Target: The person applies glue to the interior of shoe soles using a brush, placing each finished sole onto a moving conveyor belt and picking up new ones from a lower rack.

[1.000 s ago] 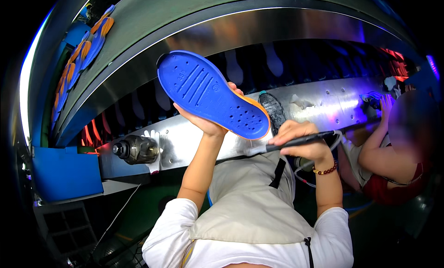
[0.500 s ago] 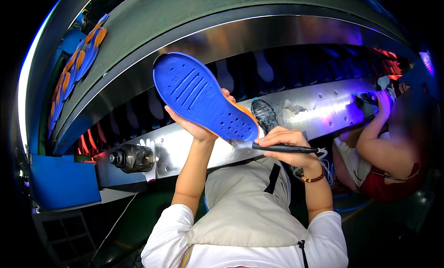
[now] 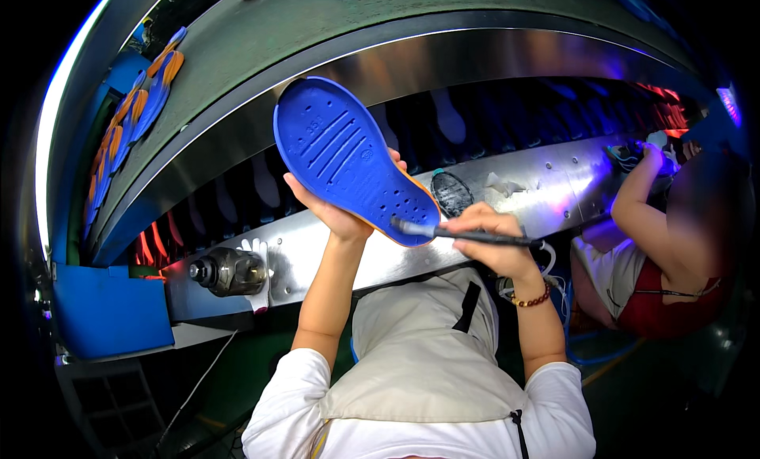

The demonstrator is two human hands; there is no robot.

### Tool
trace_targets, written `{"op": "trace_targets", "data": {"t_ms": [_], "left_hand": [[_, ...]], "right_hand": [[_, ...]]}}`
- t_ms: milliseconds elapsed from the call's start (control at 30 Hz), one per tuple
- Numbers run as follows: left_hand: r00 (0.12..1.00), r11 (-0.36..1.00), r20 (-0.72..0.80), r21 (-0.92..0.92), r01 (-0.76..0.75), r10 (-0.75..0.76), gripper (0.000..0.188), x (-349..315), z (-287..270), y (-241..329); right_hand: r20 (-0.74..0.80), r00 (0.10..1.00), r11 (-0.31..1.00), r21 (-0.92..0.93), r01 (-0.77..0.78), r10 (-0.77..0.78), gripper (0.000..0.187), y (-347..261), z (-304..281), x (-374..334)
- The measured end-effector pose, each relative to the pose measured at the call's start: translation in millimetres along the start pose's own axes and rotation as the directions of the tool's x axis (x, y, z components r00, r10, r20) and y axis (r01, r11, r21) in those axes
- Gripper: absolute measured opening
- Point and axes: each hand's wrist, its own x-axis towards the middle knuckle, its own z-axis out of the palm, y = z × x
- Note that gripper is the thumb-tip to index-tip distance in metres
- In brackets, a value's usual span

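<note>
A blue shoe insole (image 3: 336,146) with an orange edge is held up in front of me, its ridged and dimpled face turned upward. My left hand (image 3: 340,214) grips it from beneath, with fingertips showing past the right edge and the thumb at the left. In my right hand (image 3: 495,241) is a dark-handled brush (image 3: 475,236), gripped near its middle. The brush tip rests on the insole's lower end, by the small holes. A white tube or cord hangs from the brush's rear end near my wrist.
Behind lies a metal ledge (image 3: 546,174) with a dark oval pad (image 3: 452,193) and crumpled white scraps (image 3: 504,184). A dark transparent bottle (image 3: 229,271) and a white glove (image 3: 258,289) are at left. Insoles (image 3: 162,83) lie on the green conveyor (image 3: 277,24). Another person (image 3: 657,221) works at right.
The brush has moved from the insole's lower rim up and left onto its face. The insole has shifted slightly upward, standing a little steeper.
</note>
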Motion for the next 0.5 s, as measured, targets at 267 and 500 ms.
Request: {"op": "trace_targets", "data": {"t_ms": [267, 500], "left_hand": [[0.966, 0.968, -0.153, -0.177, 0.180, -0.208, 0.099, -2, 21, 9], [0.949, 0.936, 0.108, -0.166, 0.310, -0.295, 0.064, -37, -18, -16]], "right_hand": [[-0.001, 0.997, 0.812, 0.580, -0.066, 0.082, 0.020, 11, 1, -1], [0.097, 0.971, 0.947, 0.219, -0.233, 0.217, 0.022, -36, 15, 1]]}}
